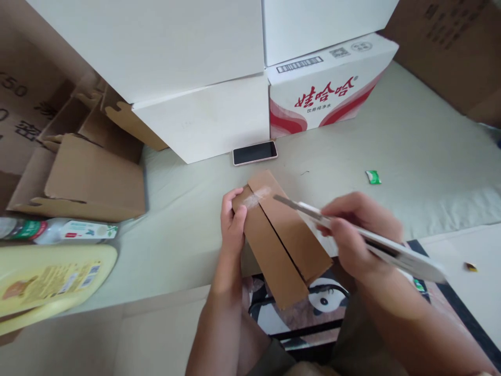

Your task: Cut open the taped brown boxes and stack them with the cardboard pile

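A small brown cardboard box point(287, 237) is tilted in front of me, a dark seam running along its upper face. Pale scuffed marks, maybe tape residue, show near its far end. My left hand point(234, 219) grips that far left corner, thumb on top and fingers around the side. In my right hand point(358, 235) is a white-handled utility knife point(403, 256), its blade extended and pointing left. The blade tip hovers over or touches the box near the scuffed patch; I cannot tell which.
Behind the box lie a phone point(255, 153), white cartons point(207, 117) and a red-and-white carton point(324, 99). A green packet point(373, 177) rests at right. Left are an open cardboard box point(96, 175), a plastic bottle point(58, 230) and a yellow jug point(58, 277). A panda-print bag point(285, 318) is below.
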Available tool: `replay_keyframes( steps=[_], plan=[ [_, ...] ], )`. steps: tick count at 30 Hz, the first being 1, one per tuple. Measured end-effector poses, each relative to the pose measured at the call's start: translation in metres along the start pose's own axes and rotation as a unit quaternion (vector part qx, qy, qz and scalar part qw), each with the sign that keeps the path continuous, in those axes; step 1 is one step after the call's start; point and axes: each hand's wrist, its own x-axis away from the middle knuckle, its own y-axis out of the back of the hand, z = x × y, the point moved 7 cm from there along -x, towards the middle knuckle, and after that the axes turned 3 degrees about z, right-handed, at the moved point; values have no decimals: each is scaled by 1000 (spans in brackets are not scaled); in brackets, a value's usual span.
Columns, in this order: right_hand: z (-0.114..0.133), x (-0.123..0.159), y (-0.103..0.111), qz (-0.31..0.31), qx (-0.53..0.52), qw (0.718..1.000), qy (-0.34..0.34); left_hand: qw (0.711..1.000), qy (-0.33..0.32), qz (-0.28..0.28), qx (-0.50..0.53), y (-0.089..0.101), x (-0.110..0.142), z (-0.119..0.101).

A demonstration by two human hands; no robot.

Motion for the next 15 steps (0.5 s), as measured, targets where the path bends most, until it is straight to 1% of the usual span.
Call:
replay_keyframes(
  steps=[2, 4, 5, 7, 12, 15],
  plan=[
    [0, -8, -8, 25, 12, 999, -22, 1000, 4, 5, 1, 0, 0, 2],
    [3, -13, -20, 80, 10, 996, -31, 1000, 9, 11, 8, 0, 0, 3],
    [5, -14, -25, 103, 7, 994, -29, 1000, 11, 13, 11, -1, 0, 3],
    [10, -14, -31, 123, 16, 992, -13, 1000, 14, 21, 16, -3, 0, 3],
    [19, -8, -32, 100, 98, 989, 43, 1000, 15, 20, 17, -6, 0, 1],
    [26, -4, -35, 88, 159, 979, 91, 999, 23, 19, 19, -5, 1, 2]
  ],
)
